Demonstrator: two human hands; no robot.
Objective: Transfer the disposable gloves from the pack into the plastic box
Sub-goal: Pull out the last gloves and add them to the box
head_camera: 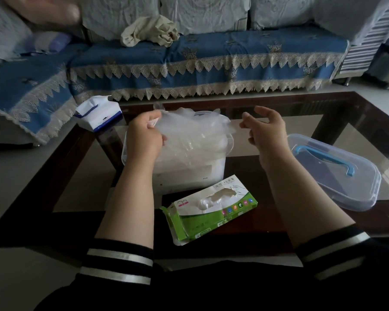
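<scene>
Two hands over one translucent plastic box (213, 173), frame centre.
Left hand (144, 136) grasps clear disposable gloves (195, 131); right hand (264, 129) released; one green-and-white cardboard pack (211, 209) below.

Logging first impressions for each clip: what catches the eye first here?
A heap of clear gloves spills over the plastic box at the table's centre, gripped by the left hand. The green pack lies torn open in front; the lid rests to the right.

A home living room: a sofa (211, 57) with a blue lace-trimmed cover and pale cushions (202, 12) runs behind a dark-framed glass coffee table (323, 104), with a tissue pack (99, 114) at the table's far-left corner.
</scene>
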